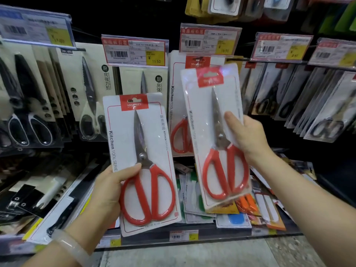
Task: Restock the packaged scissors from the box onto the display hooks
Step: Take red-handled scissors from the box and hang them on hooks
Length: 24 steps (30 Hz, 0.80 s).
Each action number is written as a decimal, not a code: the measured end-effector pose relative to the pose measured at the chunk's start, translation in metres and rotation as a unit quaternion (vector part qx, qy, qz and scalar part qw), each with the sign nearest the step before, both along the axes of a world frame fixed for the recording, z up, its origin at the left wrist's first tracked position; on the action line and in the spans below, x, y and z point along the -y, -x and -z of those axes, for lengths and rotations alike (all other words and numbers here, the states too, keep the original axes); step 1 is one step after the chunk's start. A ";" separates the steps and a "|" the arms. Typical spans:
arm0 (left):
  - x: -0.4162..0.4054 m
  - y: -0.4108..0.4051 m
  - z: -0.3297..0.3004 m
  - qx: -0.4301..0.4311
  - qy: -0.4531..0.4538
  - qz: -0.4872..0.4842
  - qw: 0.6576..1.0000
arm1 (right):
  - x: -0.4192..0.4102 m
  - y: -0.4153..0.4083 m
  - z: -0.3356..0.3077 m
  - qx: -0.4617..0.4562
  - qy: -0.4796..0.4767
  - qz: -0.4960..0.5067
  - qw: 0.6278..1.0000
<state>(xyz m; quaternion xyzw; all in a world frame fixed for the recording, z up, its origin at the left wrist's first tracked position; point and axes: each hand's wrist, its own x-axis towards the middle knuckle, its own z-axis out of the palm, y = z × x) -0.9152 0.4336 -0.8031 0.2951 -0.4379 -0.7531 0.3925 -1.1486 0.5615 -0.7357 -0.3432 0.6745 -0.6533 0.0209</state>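
Shop display wall [212, 8], dark backing, rows of carded scissors on hooks, price tags along the front

Landmark: 18.90 price tag [210, 40]

- left hand [107, 191] gripping left scissors pack [141, 162], down-left of the tag; thumb across the card front at the pivot, fingers curled behind, out of sight; pack held upright and low, probably parked as the spare while the other goes up
- right hand [248, 137] gripping right scissors pack [215, 137], just under the tag; thumb on the plastic front, fingers wrapped behind the right edge; pack raised and tilted, red header with hang slot close under the tag, likely being lined up with the hook
- hung matching pack [178, 105] straight below the tag, behind the raised pack, mostly covered; same red handles, so likely the right peg
- hook itself not visible, hidden by tag and cards; hang slot not yet on it, as far as can be told
- box named in the task not in view
- lower shelf [240, 214] well below the tag, loose heap of mixed packs, contents hard to read
- black-handled scissors [28, 105] far left of the tag, blurred, cut by frame edge
- bracelet [71, 247] on left wrist, bottom left
- upper row above the tag cropped, smeared; small print on tags unreadable
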 end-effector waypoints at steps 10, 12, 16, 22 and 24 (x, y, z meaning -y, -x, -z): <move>-0.030 0.045 -0.029 0.011 0.083 0.086 0.993 | -0.070 0.031 0.067 0.072 -0.061 0.110 0.989; -0.032 0.060 -0.043 -0.001 0.103 0.093 0.990 | -0.076 0.037 0.070 0.076 -0.069 0.113 0.988; -0.034 0.083 -0.061 -0.035 0.082 0.093 0.992 | -0.080 0.044 0.073 0.081 -0.059 0.114 0.988; -0.031 0.106 -0.072 -0.071 0.071 0.068 0.993 | -0.080 0.043 0.077 0.076 -0.048 0.105 0.990; -0.031 0.108 -0.070 -0.077 0.078 0.067 0.992 | -0.080 0.043 0.079 0.081 -0.051 0.101 0.990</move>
